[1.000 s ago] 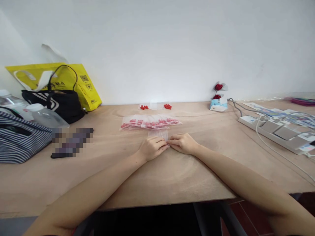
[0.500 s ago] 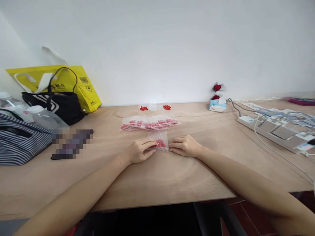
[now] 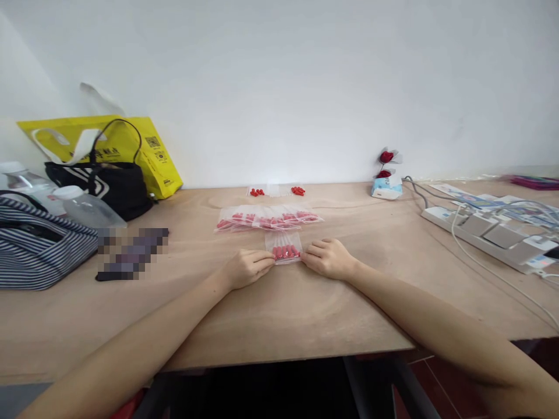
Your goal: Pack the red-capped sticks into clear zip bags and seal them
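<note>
A small clear zip bag (image 3: 284, 247) with several red capsules in it lies flat on the wooden table (image 3: 305, 308) in front of me. My left hand (image 3: 248, 268) pinches its lower left corner with curled fingers. My right hand (image 3: 326, 258) holds its lower right edge, fingers curled against the table. Just beyond lies a row of filled clear bags with red capsules (image 3: 267, 218). Farther back, near the wall, are two little heaps of loose red capsules (image 3: 297, 190) beside a clear bag.
At the left stand a striped bag (image 3: 39, 250), a black handbag (image 3: 111, 183), a yellow bag (image 3: 152, 152), plastic bottles (image 3: 87, 210) and a blurred dark object (image 3: 131, 254). A power strip with plugs and cables (image 3: 489, 233) fills the right. A small box with red roses (image 3: 386, 177) stands by the wall.
My hands, pressed together over the bag's near edge a second ago, have slid apart to its two corners. The red capsules in the bag show now.
</note>
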Demonstrator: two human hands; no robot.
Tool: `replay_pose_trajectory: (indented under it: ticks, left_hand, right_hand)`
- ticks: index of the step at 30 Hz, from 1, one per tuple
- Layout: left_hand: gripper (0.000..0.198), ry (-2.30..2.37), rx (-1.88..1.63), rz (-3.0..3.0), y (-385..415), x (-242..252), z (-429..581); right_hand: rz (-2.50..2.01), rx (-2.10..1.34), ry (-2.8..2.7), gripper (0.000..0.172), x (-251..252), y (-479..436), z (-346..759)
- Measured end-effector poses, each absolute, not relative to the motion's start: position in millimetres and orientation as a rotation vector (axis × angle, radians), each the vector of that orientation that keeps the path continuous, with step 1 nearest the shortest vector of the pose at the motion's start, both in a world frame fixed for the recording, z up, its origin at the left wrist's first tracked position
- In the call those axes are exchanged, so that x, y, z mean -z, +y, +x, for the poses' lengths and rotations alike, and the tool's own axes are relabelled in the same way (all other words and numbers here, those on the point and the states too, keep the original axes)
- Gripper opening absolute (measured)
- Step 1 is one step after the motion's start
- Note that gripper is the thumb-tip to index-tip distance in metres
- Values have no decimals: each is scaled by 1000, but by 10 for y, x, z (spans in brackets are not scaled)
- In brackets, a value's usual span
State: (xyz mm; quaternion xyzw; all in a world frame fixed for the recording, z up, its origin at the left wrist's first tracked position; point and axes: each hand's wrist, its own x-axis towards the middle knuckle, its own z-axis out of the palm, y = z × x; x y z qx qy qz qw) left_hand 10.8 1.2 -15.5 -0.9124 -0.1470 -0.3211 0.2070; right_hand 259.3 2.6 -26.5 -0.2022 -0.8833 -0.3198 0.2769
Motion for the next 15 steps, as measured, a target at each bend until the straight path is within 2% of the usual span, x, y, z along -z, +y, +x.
replay_pose_trajectory:
  ticks: [7, 15]
  left_hand:
    - [16, -378, 841, -2410, 3, 122, 95]
    - [13, -437, 881, -2356, 21, 129, 99]
  right_hand:
    - [-474, 853, -2391, 22, 286, 56, 2631]
    - [-537, 888, -2312, 30, 265, 76, 2592]
